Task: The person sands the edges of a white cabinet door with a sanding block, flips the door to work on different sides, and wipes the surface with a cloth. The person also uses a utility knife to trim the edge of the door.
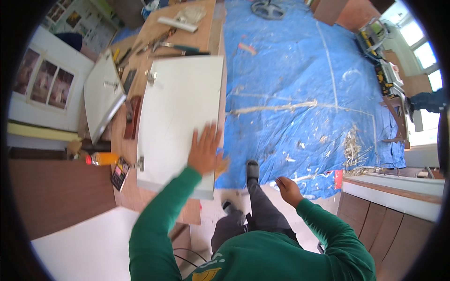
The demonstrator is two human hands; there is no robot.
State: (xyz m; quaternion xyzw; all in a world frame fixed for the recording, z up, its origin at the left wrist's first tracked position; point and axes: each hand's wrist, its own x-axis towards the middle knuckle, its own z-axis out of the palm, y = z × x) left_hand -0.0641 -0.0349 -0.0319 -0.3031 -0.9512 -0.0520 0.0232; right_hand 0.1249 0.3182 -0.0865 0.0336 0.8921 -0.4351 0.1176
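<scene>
Now: left hand [205,149] spread over white panel [183,103], which lies beneath it; right hand [289,191] curled, off to the right, cannot tell if pinching anything. Best: palm flat, pressure even, clear of hinge [140,163] leftward.

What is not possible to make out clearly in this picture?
Head view:
Left hand: palm hidden by its own back.
Tan thing beside it: too blurred to name.
Right hand: curled fingers hide whether it holds something.
Grey wheel: top cut off by upper edge.
</scene>
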